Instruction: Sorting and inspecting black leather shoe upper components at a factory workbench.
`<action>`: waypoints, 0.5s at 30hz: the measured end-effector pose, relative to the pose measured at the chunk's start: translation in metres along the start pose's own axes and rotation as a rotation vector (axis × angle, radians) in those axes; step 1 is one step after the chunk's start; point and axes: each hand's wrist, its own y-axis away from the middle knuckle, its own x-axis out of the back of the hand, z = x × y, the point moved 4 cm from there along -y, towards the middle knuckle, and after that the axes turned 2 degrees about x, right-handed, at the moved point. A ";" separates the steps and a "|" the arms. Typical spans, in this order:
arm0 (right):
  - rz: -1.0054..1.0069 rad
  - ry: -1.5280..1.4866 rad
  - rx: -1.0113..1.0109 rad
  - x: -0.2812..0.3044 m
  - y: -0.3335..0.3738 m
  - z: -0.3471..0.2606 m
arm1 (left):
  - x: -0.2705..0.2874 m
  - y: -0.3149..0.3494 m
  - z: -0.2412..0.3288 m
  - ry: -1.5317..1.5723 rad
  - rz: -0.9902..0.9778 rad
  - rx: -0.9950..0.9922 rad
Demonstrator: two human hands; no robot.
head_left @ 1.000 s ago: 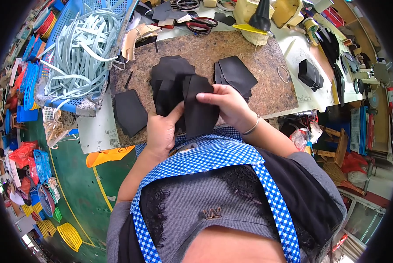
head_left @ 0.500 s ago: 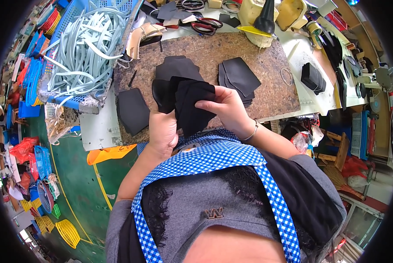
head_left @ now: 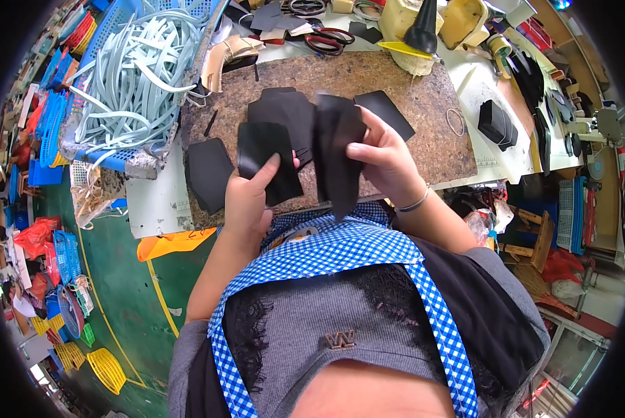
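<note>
Two hands work over one mottled brown board [head_left: 424, 104] on the desk [head_left: 149, 209], and both are grasping dark flat pieces. The left hand [head_left: 248, 202] pinches a squarish black piece [head_left: 263, 146] under its thumb, toward 8 o'clock from the board's middle; whether it is one layer or more, I cannot tell. The right hand [head_left: 389, 160] grips a black bundle [head_left: 339, 143] near the centre, blurred, so its layers cannot be counted. The two held lots stand apart. Three groups of dark pieces lie on the board: a left pile [head_left: 210, 177] between 8 and 9 o'clock, a middle pile [head_left: 281, 108] at 10, and a right pile [head_left: 389, 111] at 2, partly hidden by the right hand. One thin black strip [head_left: 210, 124] lies at 9 and one loop [head_left: 456, 122] at 3. Farther out are one banded black bundle [head_left: 495, 122] at 3, one red-handled pair of scissors [head_left: 324, 43] at 12, and one blue basket [head_left: 107, 31] of pale strips [head_left: 131, 83] between 9 and 10, too tangled to count.
</note>
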 end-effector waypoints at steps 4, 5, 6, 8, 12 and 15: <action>-0.111 0.088 -0.102 -0.016 0.007 0.007 | 0.003 -0.004 -0.003 -0.114 0.019 -0.225; -0.072 0.159 -0.140 -0.018 0.008 0.016 | 0.004 -0.006 -0.009 -0.056 -0.047 -0.139; -0.047 0.217 -0.188 -0.020 0.008 0.023 | 0.004 -0.007 -0.013 0.002 -0.112 -0.054; 0.089 0.484 -0.254 -0.013 0.006 0.031 | -0.004 -0.004 -0.015 -0.086 -0.120 -0.181; 0.103 0.275 -0.082 -0.002 0.004 0.028 | -0.001 -0.002 -0.004 -0.070 -0.029 -0.134; 0.022 0.007 -0.186 -0.003 0.007 0.007 | 0.001 -0.004 0.007 -0.044 -0.010 -0.241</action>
